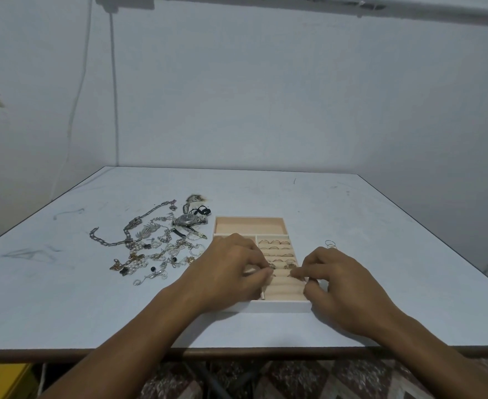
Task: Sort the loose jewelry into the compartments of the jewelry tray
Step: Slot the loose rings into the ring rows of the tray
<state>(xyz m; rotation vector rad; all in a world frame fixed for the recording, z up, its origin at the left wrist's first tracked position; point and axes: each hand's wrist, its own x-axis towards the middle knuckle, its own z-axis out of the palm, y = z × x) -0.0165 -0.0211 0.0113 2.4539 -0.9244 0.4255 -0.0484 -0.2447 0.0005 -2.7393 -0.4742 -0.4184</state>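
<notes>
Fingertips of both hands meet over the padded ring rolls at the right of the shallow peach-lined jewelry tray (pixel 250 225). The left hand (pixel 231 269) and right hand (pixel 333 277) curl inward, pressed to the cushion; whether either pinches a ring I cannot tell. Gold rings (pixel 274 242) sit slotted at twelve o'clock from the fingertips. A tangled silver-and-pearl jewelry heap (pixel 150 246) lies at nine o'clock, nearer the left hand, its thick chain running diagonally.

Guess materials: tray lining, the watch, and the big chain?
Jewelry tray: white rigid shell, likely painted wood or board; lining looks like matte peach velvet or suede, with no glare. Watch: silver-grey metal case and link band, dull sheen, probably steel. Chunky chain: silver-toned metal links, slightly tarnished; alloy unknown.
</notes>
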